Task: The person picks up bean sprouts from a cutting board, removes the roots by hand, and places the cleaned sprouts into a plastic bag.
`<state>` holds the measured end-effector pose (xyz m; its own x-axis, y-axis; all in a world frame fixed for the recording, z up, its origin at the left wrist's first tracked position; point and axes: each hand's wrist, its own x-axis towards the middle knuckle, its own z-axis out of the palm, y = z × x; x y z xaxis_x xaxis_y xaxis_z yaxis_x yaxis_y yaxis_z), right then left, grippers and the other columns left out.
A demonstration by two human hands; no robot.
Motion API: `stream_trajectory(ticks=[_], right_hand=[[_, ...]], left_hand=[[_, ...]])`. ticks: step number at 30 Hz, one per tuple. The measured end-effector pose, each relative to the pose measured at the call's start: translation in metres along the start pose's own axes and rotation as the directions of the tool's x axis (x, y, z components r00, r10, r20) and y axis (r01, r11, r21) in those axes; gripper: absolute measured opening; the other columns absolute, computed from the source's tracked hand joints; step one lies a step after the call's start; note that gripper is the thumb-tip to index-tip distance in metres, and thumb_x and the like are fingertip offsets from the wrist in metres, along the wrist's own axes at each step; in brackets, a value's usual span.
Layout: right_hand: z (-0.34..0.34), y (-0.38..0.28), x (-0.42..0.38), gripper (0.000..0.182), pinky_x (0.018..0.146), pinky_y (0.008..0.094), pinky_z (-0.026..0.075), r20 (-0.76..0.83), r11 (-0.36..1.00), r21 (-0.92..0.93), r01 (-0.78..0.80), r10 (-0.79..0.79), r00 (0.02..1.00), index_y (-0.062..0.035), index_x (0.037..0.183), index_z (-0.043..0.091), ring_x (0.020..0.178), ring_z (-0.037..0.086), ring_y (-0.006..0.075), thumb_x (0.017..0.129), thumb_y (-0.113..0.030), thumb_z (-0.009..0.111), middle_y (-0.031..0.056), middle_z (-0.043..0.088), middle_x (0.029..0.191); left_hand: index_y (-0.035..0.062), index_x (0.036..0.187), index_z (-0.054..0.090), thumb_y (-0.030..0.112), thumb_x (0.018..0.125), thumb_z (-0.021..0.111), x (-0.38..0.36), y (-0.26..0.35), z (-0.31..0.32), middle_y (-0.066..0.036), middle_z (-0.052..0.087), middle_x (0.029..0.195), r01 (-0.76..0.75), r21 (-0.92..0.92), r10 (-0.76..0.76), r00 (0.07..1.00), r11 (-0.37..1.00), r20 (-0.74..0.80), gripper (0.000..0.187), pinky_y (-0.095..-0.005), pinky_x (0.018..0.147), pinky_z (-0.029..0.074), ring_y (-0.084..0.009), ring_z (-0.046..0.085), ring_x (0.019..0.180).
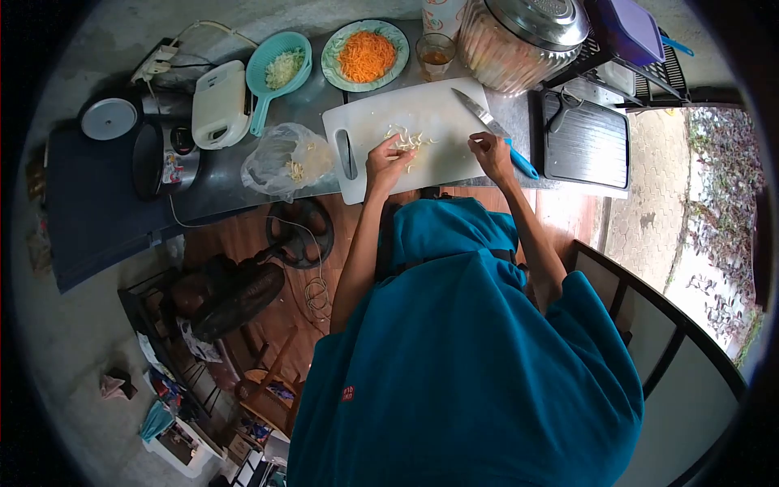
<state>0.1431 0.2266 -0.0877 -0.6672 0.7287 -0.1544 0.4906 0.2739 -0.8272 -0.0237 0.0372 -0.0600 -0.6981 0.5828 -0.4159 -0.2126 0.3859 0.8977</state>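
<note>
A white cutting board (450,162) lies on the metal counter, with pale bean sprouts (415,140) scattered near its middle. My left hand (389,165) rests at the left edge of these sprouts, thumb and fingers apart, touching some of them. Over the board's right part is my right hand (490,156), its fingertips pinched together; what they hold, if anything, is too small to make out. Beside it lies a knife (521,160) with a blue handle, its blade pointing up and left across the board. An open plastic bag (276,158) holding more sprouts sits left of the board.
Behind the board stand a plate (330,65) of shredded carrot, a green strainer (260,85) with chopped pale pieces, a glass (436,55) and a large lidded jar (507,49). A white appliance (221,105) is at left, a black griddle tray (588,146) at right.
</note>
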Motion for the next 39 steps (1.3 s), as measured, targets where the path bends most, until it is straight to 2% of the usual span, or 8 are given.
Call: stream_trajectory(ticks=[6, 8, 12, 16, 19, 28, 32, 39], right_hand=[[0.011, -0.012, -0.006, 0.022, 0.066, 0.0342, 0.052, 0.119, 0.999, 0.006, 0.05, -0.051, 0.992, 0.0019, 0.089, 0.069, 0.069, 0.068, 0.0247, 0.081, -0.018, 0.065, 0.0173, 0.069, 0.078], [0.01, -0.033, -0.009, 0.022, 0.067, 0.0343, 0.052, 0.145, 0.999, -0.042, 0.025, -0.018, 0.989, 0.0023, 0.085, 0.069, 0.069, 0.068, 0.0243, 0.081, -0.019, 0.066, 0.0174, 0.068, 0.076], [0.028, -0.058, -0.011, 0.027, 0.064, 0.0349, 0.05, 0.164, 0.98, 0.145, 0.139, -0.162, 0.973, 0.0023, 0.081, 0.069, 0.065, 0.066, 0.0231, 0.081, -0.025, 0.069, 0.0168, 0.066, 0.069], [0.016, -0.127, -0.02, 0.027, 0.062, 0.0355, 0.049, 0.405, 0.998, -0.069, -0.012, 0.039, 0.913, 0.0021, 0.086, 0.069, 0.061, 0.063, 0.0228, 0.083, -0.025, 0.068, 0.0158, 0.065, 0.066], [0.014, -0.155, -0.034, 0.025, 0.066, 0.0359, 0.05, 0.363, 0.945, 0.258, 0.199, -0.286, 0.887, -0.005, 0.098, 0.071, 0.068, 0.063, 0.0236, 0.078, -0.021, 0.069, 0.0172, 0.065, 0.078], [0.007, -0.174, -0.041, 0.027, 0.078, 0.0368, 0.049, 0.417, 0.911, 0.159, 0.381, -0.412, 0.81, -0.0045, 0.1, 0.07, 0.086, 0.061, 0.0267, 0.075, -0.015, 0.069, 0.0165, 0.065, 0.105], [0.016, -0.167, -0.04, 0.027, 0.075, 0.0382, 0.051, 0.325, 0.826, 0.143, 0.545, -0.56, 0.763, -0.0007, 0.092, 0.07, 0.083, 0.064, 0.0289, 0.07, -0.017, 0.071, 0.0172, 0.067, 0.093], [0.007, -0.178, -0.039, 0.014, 0.07, 0.0319, 0.052, 0.421, 0.912, 0.41, 0.024, -0.213, 0.882, 0.005, 0.085, 0.068, 0.076, 0.066, 0.0191, 0.079, -0.008, 0.068, 0.0125, 0.069, 0.079]], left_hand=[[0.0009, 0.113, 0.063, 0.019, 0.082, 0.07, -0.001, -0.018, -0.02, -0.006, 0.066, 0.082, 0.016, 0.243, -0.008, 0.999, 0.97, -0.032, 0.037, -0.0236, 0.057, 0.045, -0.0105, 0.058, 0.062], [0.0006, 0.115, 0.06, 0.023, 0.089, 0.063, -0.014, -0.014, -0.027, -0.004, 0.061, 0.078, 0.167, -0.242, -0.144, 0.983, 0.956, 0.112, 0.035, -0.0189, 0.048, 0.035, -0.0047, 0.045, 0.052], [0.0005, 0.121, 0.054, 0.036, 0.094, 0.055, -0.033, 0.007, -0.025, -0.003, 0.056, 0.08, 0.238, -0.465, -0.172, 0.969, 0.853, 0.179, 0.045, -0.0175, 0.044, 0.025, -0.0023, 0.034, 0.049], [0.0025, 0.132, 0.043, 0.056, 0.094, 0.041, -0.041, 0.027, -0.021, -0.006, 0.055, 0.092, 0.285, -0.618, -0.125, 0.949, 0.732, 0.289, 0.065, -0.0194, 0.047, 0.028, -0.0057, 0.035, 0.051], [0.0086, 0.138, 0.038, 0.065, 0.092, 0.031, -0.047, 0.049, -0.016, -0.006, 0.057, 0.092, 0.275, -0.673, -0.09, 0.951, 0.686, 0.297, 0.073, -0.0201, 0.048, 0.029, -0.0072, 0.039, 0.053], [0.0092, 0.14, 0.036, 0.069, 0.09, 0.026, -0.056, 0.074, -0.006, -0.006, 0.062, 0.097, 0.168, -0.613, -0.056, 0.979, 0.772, 0.198, 0.079, -0.0211, 0.051, 0.032, -0.0066, 0.047, 0.063], [0.0092, 0.138, 0.039, 0.069, 0.09, 0.027, -0.058, 0.075, -0.002, -0.004, 0.063, 0.093, 0.171, -0.579, -0.077, 0.98, 0.797, 0.184, 0.077, -0.0202, 0.051, 0.032, -0.0053, 0.046, 0.064], [0.0042, 0.118, 0.055, 0.059, 0.095, 0.035, -0.06, 0.072, -0.009, 0.0, 0.057, 0.077, 0.171, -0.61, -0.038, 0.974, 0.773, 0.225, 0.063, -0.0182, 0.045, 0.03, -0.004, 0.043, 0.055]])
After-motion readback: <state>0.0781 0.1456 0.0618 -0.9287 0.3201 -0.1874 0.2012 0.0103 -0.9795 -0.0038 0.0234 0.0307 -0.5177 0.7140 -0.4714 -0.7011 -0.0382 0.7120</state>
